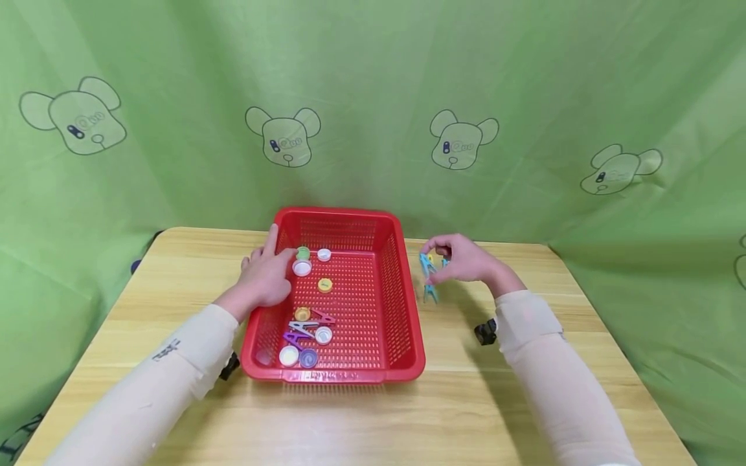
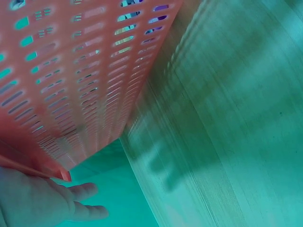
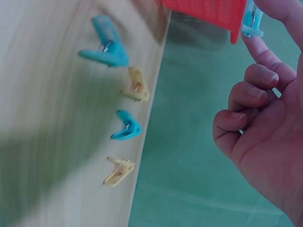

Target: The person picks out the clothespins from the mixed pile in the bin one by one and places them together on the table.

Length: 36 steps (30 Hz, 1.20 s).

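My left hand (image 1: 265, 277) rests over the left rim of a red plastic basket (image 1: 412, 323), its thumb side over the inside near a green bottle cap (image 1: 303, 252). Two of its fingers stretch out past the rim in the left wrist view. Just right of the basket, my right hand (image 1: 463, 259) pinches a light blue clothespin (image 3: 253, 21) between thumb and index finger. The other right fingers are curled. Below that hand, another blue clothespin (image 3: 111, 45) lies on the table in a row with a yellowish clothespin (image 3: 137, 85) and others.
Inside the basket, along its left part, are several bottle caps, including a yellow cap (image 1: 325, 285) and a purple cap (image 1: 308, 358). Pink, white and purple clothespins (image 1: 297, 339) lie among them. A green curtain (image 1: 373, 77) hangs behind the wooden table (image 1: 344, 421).
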{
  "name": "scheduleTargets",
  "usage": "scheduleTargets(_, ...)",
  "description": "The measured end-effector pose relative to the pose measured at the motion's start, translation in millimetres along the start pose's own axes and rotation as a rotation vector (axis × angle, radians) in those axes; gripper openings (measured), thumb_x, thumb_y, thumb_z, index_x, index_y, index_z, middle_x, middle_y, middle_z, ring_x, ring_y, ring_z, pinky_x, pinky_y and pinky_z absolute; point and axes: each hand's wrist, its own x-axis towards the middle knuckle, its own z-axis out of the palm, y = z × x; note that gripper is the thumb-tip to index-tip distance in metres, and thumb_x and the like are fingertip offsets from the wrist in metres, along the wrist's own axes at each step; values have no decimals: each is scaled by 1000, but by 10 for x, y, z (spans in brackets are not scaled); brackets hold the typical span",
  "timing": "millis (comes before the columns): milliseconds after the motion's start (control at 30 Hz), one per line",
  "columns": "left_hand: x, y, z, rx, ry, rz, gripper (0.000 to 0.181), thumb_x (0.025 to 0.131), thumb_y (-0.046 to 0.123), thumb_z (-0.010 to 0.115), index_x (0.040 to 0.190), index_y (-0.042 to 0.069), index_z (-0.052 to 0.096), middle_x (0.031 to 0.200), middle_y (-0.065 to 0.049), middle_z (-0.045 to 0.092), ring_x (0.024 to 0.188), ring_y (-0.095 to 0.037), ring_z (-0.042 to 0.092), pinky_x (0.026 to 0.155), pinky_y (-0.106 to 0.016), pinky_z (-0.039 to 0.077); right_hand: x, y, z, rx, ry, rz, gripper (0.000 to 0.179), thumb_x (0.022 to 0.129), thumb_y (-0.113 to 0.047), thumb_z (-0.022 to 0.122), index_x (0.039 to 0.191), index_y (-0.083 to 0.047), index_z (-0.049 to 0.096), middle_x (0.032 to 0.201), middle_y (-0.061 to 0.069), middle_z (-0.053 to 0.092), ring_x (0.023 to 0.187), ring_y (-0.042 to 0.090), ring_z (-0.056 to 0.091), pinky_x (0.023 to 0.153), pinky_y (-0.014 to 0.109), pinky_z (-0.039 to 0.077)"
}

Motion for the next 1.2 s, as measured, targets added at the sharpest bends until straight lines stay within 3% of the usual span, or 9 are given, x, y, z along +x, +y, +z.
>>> scheduleTargets(200,5,-9,14,-10,-2,-12,67,85,5,66,148,6,47,165,-16,-11,136,-54,25,107,-73,14,-96,189,4,-20,18,39,53,65,-15,94,111,-7,68,78,7,52,71,21,47,61,29,43)
scheduleTargets(367,7,-10,10,-13,0,-14,66,85,5,66,148,6,47,165,-16,-11,135,-54,25,107,-72,15,-162,349,36,15,27,57,54,66,-11,93,113,-5,67,92,15,64,83,35,59,68,34,52)
scheduleTargets(500,7,-2,10,-5,-1,-9,66,85,5,66,148,6,48,165,-16,-11,135,-53,26,106,-72,16,-216,466,66,2,40,60,56,64,-12,94,113,-5,67,100,16,64,94,43,57,78,39,49)
scheduleTargets(733,5,-2,15,-7,4,-11,66,85,5,66,148,7,48,165,-16,-10,135,-53,26,107,-72,17,-288,619,114,-7,74,92,58,65,-15,93,116,-5,66,119,15,60,114,42,52,100,55,39)
scheduleTargets(867,-4,0,6,-12,8,-11,66,85,5,66,148,6,48,165,-17,-10,135,-53,26,107,-72,16,-325,662,123,-18,93,111,57,66,-14,93,115,-4,66,106,20,60,101,38,53,88,47,44)
scheduleTargets(967,-12,7,1,-12,10,-10,66,85,5,66,148,6,48,165,-17,-9,135,-53,26,106,-72,17,-345,710,127,-36,100,125,58,65,-15,93,115,-4,66,93,23,54,87,33,48,73,39,41)
scheduleTargets(1100,-16,13,2,-9,8,-9,66,85,5,66,148,6,48,165,-17,-9,135,-53,26,106,-72,17,-366,774,147,-41,103,163,58,67,-16,92,116,-4,65,93,24,53,88,33,47,74,40,40)
scheduleTargets(1200,-15,14,5,-10,8,-13,67,85,5,67,148,6,48,165,-16,-10,136,-53,25,107,-72,17,-380,819,167,-45,113,200,57,67,-18,93,116,-7,66,105,21,57,102,36,51,90,47,43)
